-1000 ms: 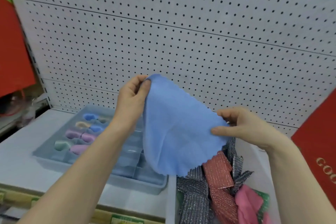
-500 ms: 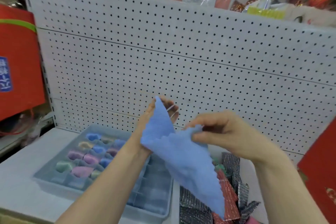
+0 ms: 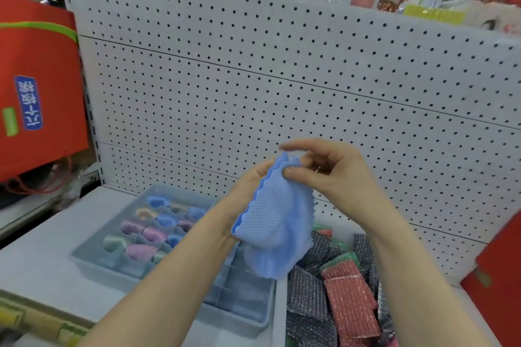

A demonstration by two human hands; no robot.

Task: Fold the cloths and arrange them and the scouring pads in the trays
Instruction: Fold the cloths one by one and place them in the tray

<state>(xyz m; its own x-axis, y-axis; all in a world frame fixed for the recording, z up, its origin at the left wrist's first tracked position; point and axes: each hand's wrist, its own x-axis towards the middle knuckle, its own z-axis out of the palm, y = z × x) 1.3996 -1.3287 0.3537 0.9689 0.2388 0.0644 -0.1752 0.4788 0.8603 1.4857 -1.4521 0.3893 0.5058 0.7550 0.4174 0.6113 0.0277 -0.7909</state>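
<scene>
Many rolled cloths (image 3: 140, 251) sit in the tray's (image 3: 111, 274) left compartments.

Both bare forearms rise from the lower edge and meet in mid-air. The left hand (image 3: 249, 189) holds the blue cloth (image 3: 277, 222) from behind, fingers mostly hidden. The right hand (image 3: 335, 177) pinches its top corners, forefinger lifted above.

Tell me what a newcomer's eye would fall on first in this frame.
A blue cloth, folded over, is held mid-frame before the white pegboard, the left hand gripping it from behind and the right hand pinching its top edge. Lower left, a grey tray holds rolled pastel cloths; lower right lies a heap of red and dark scouring pads.
</scene>
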